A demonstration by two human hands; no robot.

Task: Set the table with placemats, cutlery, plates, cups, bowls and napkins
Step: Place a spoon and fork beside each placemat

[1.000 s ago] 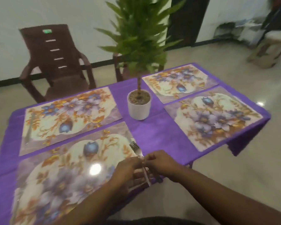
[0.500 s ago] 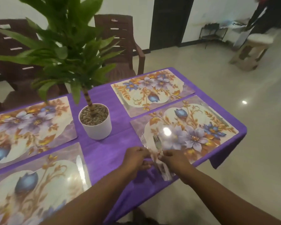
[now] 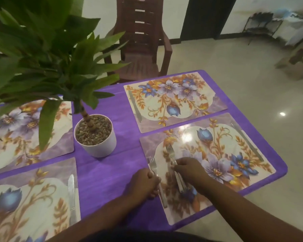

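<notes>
A pale tiled floor (image 3: 234, 70) and a white wall framed the head view, with a brown plastic chair (image 3: 140, 42) pushed up to the far side of a desk covered in a purple cloth (image 3: 105, 173). Four floral placemats lay on the cloth: the near right placemat (image 3: 217, 154), the far right placemat (image 3: 173, 100), the far left placemat (image 3: 24, 130) and the near left placemat (image 3: 33, 203). Between the two left mats and the two right ones stood a white pot (image 3: 98, 142) filled with pebbles, its green plant (image 3: 42, 49) spreading over the far left mat. The left hand (image 3: 143, 184) had its fingers curled round the handle of a fork (image 3: 155, 173) lying along the left edge of the near right placemat, tines pointing away from the person. The right hand (image 3: 189, 169) pinched a second fork (image 3: 173, 165) just beside the first, further onto the same mat, its tines likewise pointing away and its handle running back under the hand; whether more cutlery lay bundled with it could not be told. A knife (image 3: 248, 142) lay along the right edge of that mat. Another knife (image 3: 135, 106) rested on the left edge of the far right placemat, and a third knife (image 3: 71, 194) on the right edge of the near left placemat.
</notes>
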